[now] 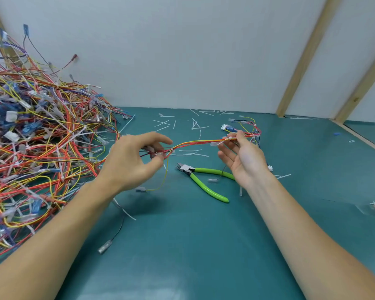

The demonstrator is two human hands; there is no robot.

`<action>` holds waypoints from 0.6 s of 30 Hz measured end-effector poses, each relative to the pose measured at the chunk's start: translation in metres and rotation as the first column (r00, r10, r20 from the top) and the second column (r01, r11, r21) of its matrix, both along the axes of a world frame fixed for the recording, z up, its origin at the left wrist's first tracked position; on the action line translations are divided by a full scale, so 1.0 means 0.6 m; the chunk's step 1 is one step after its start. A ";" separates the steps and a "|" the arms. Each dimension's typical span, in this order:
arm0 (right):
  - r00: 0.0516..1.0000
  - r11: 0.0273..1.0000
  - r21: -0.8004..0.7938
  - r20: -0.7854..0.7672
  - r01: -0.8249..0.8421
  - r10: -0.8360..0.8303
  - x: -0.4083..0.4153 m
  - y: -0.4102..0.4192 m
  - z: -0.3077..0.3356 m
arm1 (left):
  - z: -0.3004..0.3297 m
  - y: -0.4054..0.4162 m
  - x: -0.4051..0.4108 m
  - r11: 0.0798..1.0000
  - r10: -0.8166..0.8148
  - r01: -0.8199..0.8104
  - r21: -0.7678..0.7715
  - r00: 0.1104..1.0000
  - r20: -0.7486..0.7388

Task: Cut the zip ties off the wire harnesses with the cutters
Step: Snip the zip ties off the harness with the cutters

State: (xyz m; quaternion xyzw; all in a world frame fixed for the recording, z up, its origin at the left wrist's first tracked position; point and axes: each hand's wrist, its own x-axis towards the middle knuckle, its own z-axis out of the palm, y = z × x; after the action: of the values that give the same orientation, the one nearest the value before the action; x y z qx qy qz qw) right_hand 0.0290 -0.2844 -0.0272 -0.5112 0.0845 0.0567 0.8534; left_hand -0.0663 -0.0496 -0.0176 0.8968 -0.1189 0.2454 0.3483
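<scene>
**Figure: One harness stretched between two hands, cutters idle on the mat**

A person is holding a single harness of red, orange and yellow wires (195, 142) taut above the teal work mat (182, 245). The left hand (130, 161) is pinching one end, thumb and fingertips clamped on the bundle where a knot of wires gathers. The right hand (243, 156) is pinching the other end between thumb and forefinger, its remaining fingers spread apart and relaxed. A white zip tie (230, 138) is circling the bundle just beside the right fingertips, and appears uncut.

The green-handled flush cutters (204, 178) are lying on the mat below the stretched harness, between the two hands, with neither hand touching them.

To the left, a large tangled pile of multicoloured harnesses (37, 135) is resting against the white wall (182, 50); many white ties are showing within it. Short white clipped tie pieces (191, 124) are lying scattered over the mat behind the hands.

Judged from this, some ties are already off, while the bulk of the work is remaining: the cutters need picking up before this harness can be freed.
</scene>
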 end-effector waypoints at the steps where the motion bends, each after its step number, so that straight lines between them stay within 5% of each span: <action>1: 1.000 1.000 0.028 0.001 0.010 -0.010 0.002 -0.003 0.001 | 0.000 -0.004 -0.001 0.990 0.017 -0.016 0.137 1.000 -0.003; 4: 0.999 0.999 0.027 0.014 0.042 -0.043 0.006 -0.006 0.001 | -0.008 -0.016 0.000 0.947 0.037 -0.013 0.322 0.997 -0.068; 10: 0.925 0.900 -0.352 0.359 0.258 -0.125 0.003 0.005 -0.004 | 0.000 0.018 0.013 0.954 0.159 -0.192 0.230 0.975 0.154; 14: 0.958 0.931 -0.356 0.285 0.077 0.030 -0.012 0.027 -0.018 | -0.004 -0.020 0.003 0.969 0.001 -0.037 0.243 0.989 0.148; 18: 0.981 0.989 -0.104 0.177 0.102 -0.082 -0.001 0.012 -0.006 | -0.002 -0.001 0.015 0.940 0.297 -0.327 0.096 0.925 0.237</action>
State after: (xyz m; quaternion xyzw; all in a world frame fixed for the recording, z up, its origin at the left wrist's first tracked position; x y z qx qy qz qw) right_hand 0.0282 -0.2772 -0.0310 -0.5569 0.0373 -0.0321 0.8291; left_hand -0.0575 -0.0503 -0.0191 0.8931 -0.0282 0.3864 0.2285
